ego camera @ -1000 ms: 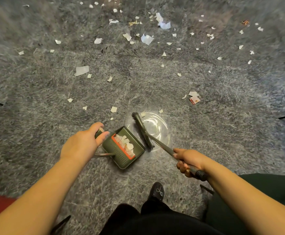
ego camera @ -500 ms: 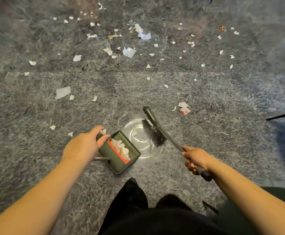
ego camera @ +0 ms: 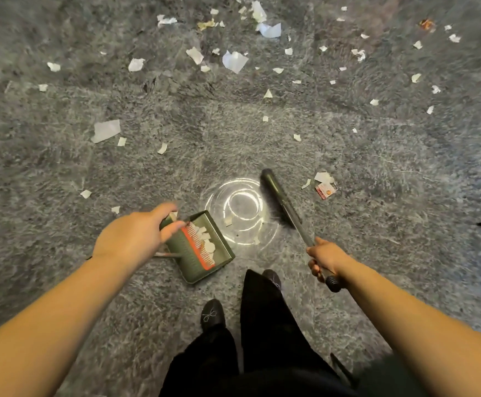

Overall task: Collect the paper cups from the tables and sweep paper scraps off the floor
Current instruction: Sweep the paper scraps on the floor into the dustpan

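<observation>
Nearest, the right hand (ego camera: 323, 257) wraps its fingers round the black grip of the dark long-handled broom (ego camera: 286, 206), whose long axis runs from that hand up and leftward, head farthest away, likely poised to drag scraps back. The left hand (ego camera: 131, 237) grips the top of the olive-green plastic dustpan (ego camera: 202, 252), mouth facing the broom, white bits inside. Beyond, torn white paper scraps (ego camera: 235, 61) litter the grey floor (ego camera: 61, 173).
</observation>
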Demonstrator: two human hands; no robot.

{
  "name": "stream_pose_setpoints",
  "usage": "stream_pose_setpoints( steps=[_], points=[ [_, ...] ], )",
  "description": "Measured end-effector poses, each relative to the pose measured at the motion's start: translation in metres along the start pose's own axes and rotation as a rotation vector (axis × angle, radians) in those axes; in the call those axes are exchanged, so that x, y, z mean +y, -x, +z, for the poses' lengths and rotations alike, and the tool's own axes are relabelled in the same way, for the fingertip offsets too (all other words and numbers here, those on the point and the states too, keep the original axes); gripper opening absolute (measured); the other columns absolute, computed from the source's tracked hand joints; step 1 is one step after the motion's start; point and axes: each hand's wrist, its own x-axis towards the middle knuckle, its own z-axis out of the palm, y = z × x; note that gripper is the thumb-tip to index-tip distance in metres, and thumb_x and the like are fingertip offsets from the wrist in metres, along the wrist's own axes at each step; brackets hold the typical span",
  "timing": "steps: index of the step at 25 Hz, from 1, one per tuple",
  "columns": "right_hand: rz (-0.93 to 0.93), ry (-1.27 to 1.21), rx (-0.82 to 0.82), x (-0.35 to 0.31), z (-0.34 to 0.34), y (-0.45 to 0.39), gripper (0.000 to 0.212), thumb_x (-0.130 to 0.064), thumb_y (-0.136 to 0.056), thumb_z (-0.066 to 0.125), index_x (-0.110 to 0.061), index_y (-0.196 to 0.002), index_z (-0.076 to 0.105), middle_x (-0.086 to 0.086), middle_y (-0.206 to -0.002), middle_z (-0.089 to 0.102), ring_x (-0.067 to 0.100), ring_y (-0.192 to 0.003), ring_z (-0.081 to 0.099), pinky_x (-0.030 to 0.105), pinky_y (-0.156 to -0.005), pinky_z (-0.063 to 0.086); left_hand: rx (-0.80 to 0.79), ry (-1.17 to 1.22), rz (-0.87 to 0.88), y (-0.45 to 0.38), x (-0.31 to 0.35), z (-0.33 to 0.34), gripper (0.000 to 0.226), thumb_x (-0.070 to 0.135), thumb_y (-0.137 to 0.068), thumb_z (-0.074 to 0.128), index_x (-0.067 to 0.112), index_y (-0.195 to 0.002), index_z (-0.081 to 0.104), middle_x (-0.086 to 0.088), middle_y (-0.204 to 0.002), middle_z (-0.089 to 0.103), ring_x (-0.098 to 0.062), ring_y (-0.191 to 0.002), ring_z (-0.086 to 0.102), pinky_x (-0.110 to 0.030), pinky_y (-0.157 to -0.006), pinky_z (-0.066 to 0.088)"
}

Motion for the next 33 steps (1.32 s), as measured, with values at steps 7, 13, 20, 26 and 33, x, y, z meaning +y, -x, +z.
stream_pose_setpoints(
  steps=[7, 13, 20, 26, 33],
  points=[
    [0.077, 0.166, -0.154, -0.016, 0.052, -0.015, 0.028, 0.001, -0.095, 0.026, -0.009, -0.111, 0.046, 0.008, -0.060, 0.042, 0.011, -0.033, 0.039, 0.014, -0.032, 0.032, 0.020, -0.067, 0.019, -0.013, 0.010, 0.004, 0.070, 0.074, -0.078, 0.004, 0.042, -0.133, 0.034, 0.001, -0.083, 0.070, -0.025, -0.073, 0.066, -0.032, -0.051, 0.048],
    [0.282, -0.011, -0.500, -0.040, 0.064, 0.012, 0.016, -0.013, -0.102, 0.030, -0.025, -0.102, 0.041, -0.003, -0.046, 0.035, 0.005, -0.030, 0.032, 0.010, -0.034, 0.031, 0.035, -0.066, 0.021, -0.017, 0.014, 0.000, 0.068, 0.075, -0.078, 0.003, 0.043, -0.128, 0.036, 0.002, -0.074, 0.066, -0.024, -0.067, 0.064, -0.029, -0.044, 0.038],
    [0.355, -0.173, -0.536, -0.042, 0.060, 0.042, 0.027, -0.018, -0.102, 0.031, -0.030, -0.125, 0.040, -0.005, -0.045, 0.034, 0.002, -0.028, 0.033, 0.010, -0.029, 0.027, 0.056, -0.068, 0.035, -0.008, -0.001, 0.000, 0.069, 0.072, -0.080, 0.006, 0.039, -0.131, 0.039, 0.004, -0.062, 0.057, -0.021, -0.056, 0.056, -0.027, -0.041, 0.038],
    [0.178, -0.180, -0.395, -0.019, 0.057, 0.069, 0.034, -0.013, -0.102, 0.032, -0.026, -0.132, 0.039, -0.004, -0.043, 0.033, 0.003, -0.029, 0.031, 0.009, -0.031, 0.027, 0.038, 0.045, 0.002, 0.008, -0.012, -0.005, 0.063, 0.076, -0.077, 0.011, 0.044, -0.123, 0.039, 0.004, -0.063, 0.054, -0.023, -0.056, 0.053, -0.031, -0.046, 0.044],
    [0.055, -0.303, -0.227, 0.001, 0.022, 0.080, 0.037, -0.012, -0.103, 0.031, -0.023, -0.138, 0.035, -0.002, -0.042, 0.035, 0.005, -0.027, 0.030, 0.010, -0.032, 0.027, 0.041, 0.062, 0.135, -0.013, 0.018, -0.026, 0.057, 0.078, -0.076, 0.014, 0.046, -0.118, 0.038, 0.008, -0.060, 0.047, -0.022, -0.054, 0.048, -0.029, -0.044, 0.036]
  ],
)
